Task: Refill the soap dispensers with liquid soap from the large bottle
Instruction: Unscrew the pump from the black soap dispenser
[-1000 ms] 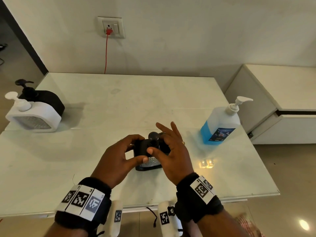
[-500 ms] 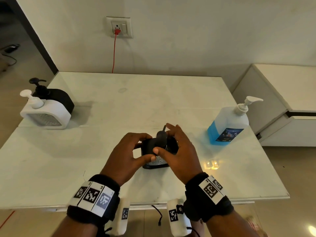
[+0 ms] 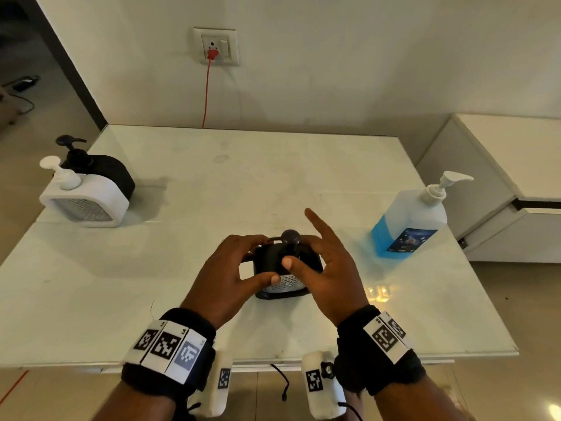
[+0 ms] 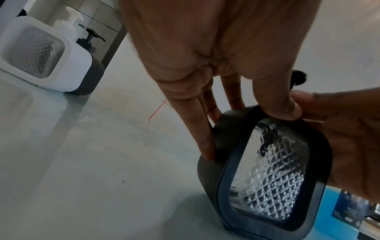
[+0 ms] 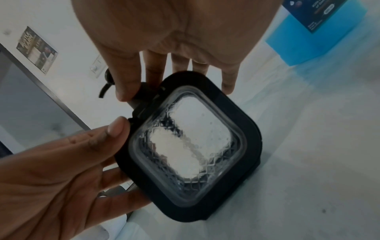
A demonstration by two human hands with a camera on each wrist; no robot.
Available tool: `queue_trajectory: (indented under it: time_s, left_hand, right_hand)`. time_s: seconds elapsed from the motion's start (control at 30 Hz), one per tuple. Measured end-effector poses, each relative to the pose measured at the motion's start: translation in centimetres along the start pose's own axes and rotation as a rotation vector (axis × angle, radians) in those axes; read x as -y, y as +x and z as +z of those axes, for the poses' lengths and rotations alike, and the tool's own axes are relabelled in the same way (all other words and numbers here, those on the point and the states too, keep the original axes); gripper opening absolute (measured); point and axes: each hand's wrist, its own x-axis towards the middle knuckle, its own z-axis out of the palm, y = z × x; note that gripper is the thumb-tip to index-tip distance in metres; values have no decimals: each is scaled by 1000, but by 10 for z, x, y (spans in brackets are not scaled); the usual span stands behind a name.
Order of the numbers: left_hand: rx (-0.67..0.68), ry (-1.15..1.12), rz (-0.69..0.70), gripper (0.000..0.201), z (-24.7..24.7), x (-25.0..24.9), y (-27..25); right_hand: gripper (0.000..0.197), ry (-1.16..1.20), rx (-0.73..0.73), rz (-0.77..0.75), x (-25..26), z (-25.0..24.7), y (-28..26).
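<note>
Since the earlier frame the right hand (image 3: 331, 268) has turned at the pump head (image 3: 290, 237), its index finger now extended and lifted clear. The left hand (image 3: 230, 275) grips the black dispenser (image 3: 283, 270) between both hands, thumb on the front rim and fingers pressed to the side wall; the right thumb and fingers pinch the pump collar (image 5: 141, 93). The large bottle (image 3: 409, 223) stands well right of the right hand; two more dispensers (image 3: 88, 189) sit far left of the left hand. Risk: if the left grip slackens, twisting torque may spin or tip the body rather than loosen the pump.
</note>
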Motion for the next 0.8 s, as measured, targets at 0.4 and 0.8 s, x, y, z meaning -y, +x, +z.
queue_trajectory:
  time_s: [0.4,0.8]
  left_hand:
    - [6,-8,-25,51,1,2,1]
    - [-12,-13,-14,55,3,-1,0]
  right_hand:
    - [28,-84,-25,21,4,-5,1]
    - [39,-94,-45,-17,5,-2,0]
